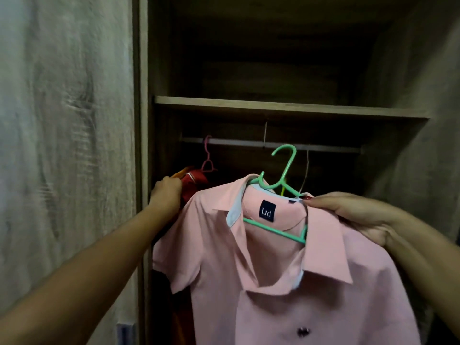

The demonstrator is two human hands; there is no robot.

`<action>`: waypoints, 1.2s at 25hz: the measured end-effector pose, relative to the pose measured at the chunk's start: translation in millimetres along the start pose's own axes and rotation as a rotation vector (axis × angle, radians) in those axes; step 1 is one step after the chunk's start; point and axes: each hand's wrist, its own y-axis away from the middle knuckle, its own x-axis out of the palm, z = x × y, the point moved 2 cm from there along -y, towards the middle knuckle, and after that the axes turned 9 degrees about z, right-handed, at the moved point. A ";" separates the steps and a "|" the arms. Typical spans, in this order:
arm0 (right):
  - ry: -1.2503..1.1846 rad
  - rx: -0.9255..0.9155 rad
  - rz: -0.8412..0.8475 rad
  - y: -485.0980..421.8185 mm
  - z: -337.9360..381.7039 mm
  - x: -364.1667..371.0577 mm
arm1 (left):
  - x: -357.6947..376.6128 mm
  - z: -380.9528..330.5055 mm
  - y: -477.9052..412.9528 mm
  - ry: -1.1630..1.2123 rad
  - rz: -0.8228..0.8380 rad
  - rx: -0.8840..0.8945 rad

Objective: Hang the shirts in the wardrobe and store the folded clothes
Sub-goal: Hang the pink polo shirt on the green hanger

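A pink collared shirt (pixel 286 282) hangs on a green plastic hanger (pixel 281 185) in front of the open wardrobe. My right hand (pixel 353 215) grips the shirt's right shoulder and the hanger arm under it. The hanger's hook sits just below the metal rail (pixel 249 143), not on it. My left hand (pixel 165 192) holds a red garment (pixel 196 180) that hangs from a pink hanger (pixel 207 158) at the rail's left end. Orange cloth (pixel 180 173) shows beside the red one.
A wooden shelf (pixel 286 108) runs above the rail, with a dark compartment over it. The wardrobe's closed left door (pixel 67 145) and its right side panel (pixel 410 158) frame the opening. A thin cord (pixel 307 170) hangs from the rail.
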 end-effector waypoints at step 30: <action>1.250 -0.362 -0.705 -243.7 -36.4 98.0 | 47.2 -14.1 77.6 0.289 0.089 0.379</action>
